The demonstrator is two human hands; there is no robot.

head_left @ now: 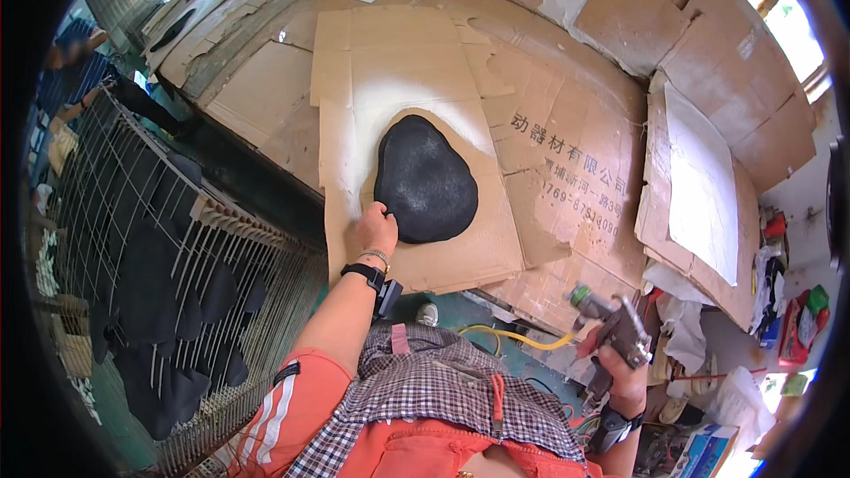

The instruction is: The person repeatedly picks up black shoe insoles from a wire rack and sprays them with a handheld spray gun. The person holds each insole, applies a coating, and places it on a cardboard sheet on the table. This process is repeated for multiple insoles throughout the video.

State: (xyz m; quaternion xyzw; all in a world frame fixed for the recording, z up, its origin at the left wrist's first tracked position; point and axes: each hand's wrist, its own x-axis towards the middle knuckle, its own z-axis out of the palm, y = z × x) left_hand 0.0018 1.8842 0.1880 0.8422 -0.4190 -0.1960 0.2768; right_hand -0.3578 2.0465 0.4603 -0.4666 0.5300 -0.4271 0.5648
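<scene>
Touching lower left edge of black rounded piece (425, 179), left hand (377, 228) fingers curled at rim, not clearly pinching. Piece lies flat on cardboard sheet (460, 252), pale spray halo around it, on cardboard-covered desk (567, 133). Right hand (627, 370) low at right, wrapped tight round spray gun (611, 323), yellow hose (509, 336) trailing left. Wire rack (168, 239) with dark pieces at far left.
</scene>
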